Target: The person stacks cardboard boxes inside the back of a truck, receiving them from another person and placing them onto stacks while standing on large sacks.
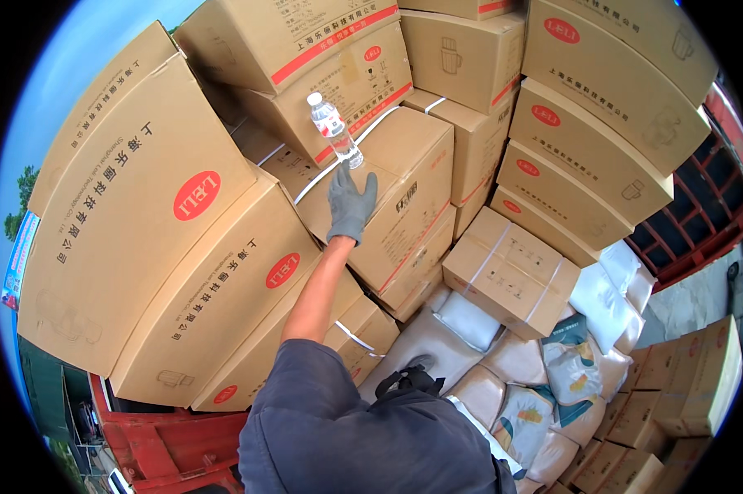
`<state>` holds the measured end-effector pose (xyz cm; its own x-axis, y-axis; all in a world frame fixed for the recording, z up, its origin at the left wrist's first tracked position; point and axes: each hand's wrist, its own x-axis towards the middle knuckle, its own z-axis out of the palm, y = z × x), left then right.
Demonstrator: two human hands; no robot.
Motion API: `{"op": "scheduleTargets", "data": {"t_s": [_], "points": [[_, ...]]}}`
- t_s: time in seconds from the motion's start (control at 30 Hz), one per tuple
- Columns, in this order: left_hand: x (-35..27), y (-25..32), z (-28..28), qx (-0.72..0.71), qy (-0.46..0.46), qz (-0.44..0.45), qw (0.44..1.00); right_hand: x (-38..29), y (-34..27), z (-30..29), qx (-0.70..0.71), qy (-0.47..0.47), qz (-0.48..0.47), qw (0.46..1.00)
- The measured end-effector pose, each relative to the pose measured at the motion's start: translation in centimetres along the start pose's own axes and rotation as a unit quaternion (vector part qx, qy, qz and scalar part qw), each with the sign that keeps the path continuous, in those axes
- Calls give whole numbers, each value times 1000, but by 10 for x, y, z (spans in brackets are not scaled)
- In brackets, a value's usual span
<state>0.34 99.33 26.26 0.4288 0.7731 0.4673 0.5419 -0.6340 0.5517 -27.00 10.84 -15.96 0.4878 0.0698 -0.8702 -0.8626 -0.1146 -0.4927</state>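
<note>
My left hand (pixel 350 204), in a grey work glove, reaches out over the top of a cardboard carton (pixel 408 145). Its fingers point at the base of a clear plastic water bottle (pixel 337 133) with a white cap and a red-and-white label. The fingertips overlap the bottle's foot in the picture; whether they touch it I cannot tell. The thumb is spread away from the fingers, and nothing is gripped. The bottle is on the carton, beside a white strap (pixel 316 180) that runs across its top. My right hand is out of view.
Stacked printed cartons rise at the left (pixel 143 185) and right (pixel 593 123). A strapped carton (pixel 512 272) rests on filled sacks (pixel 519 358) underfoot. Red metal truck sides (pixel 167 444) border the load. More cartons (pixel 667 395) lie at lower right.
</note>
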Motion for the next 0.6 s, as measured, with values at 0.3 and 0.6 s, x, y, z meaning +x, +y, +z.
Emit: {"op": "scheduleTargets", "data": {"t_s": [0.3, 0.6], "points": [[-41, 75, -8, 103, -567, 235, 783, -36, 31, 39, -15, 34, -53, 998], [96, 34, 100, -14, -146, 378, 914, -121, -14, 135, 236, 203, 13, 950]]}}
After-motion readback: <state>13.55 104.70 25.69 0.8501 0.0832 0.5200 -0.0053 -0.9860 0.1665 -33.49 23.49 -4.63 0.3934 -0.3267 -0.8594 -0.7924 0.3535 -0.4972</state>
